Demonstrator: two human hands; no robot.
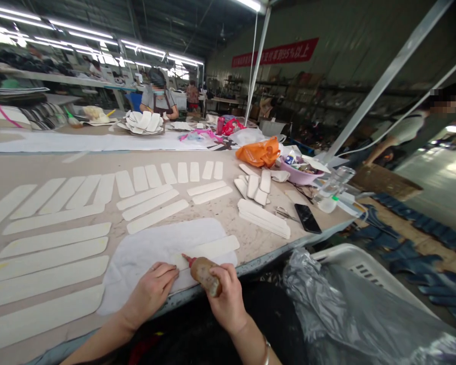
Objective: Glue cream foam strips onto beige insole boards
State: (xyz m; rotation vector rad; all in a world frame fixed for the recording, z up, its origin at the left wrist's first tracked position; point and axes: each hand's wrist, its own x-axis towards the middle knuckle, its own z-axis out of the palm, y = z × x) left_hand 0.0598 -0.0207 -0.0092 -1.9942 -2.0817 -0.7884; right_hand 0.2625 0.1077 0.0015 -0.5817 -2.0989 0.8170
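From where I stand, the left side of the table (79, 165) carries rows of pale strips (57, 256), laid flat and mostly apart. Next is a white cloth (133, 263), spread near the table's front edge. The left hand (154, 286) lies over it, fingers bent together, fingertips at the left end of the work strip (213, 247); whether they pinch the edge or only press it down, I cannot tell. The work strip lies flat on the cloth. It appears light, thin and fairly flexible, so it probably shifts easily; steady it at one end, clear of the nozzle (191, 262). The bottle (205, 276) is tilted, its nozzle pointing left and close above or touching the strip; contact is unclear. The right hand (226, 299) grasps the bottle around its base end. The bottle is likely light and squeezable, possibly slick if residue coats it; hold it by the body. Farther right are a strip stack (264, 218), scissors (285, 214) and a phone (307, 219).
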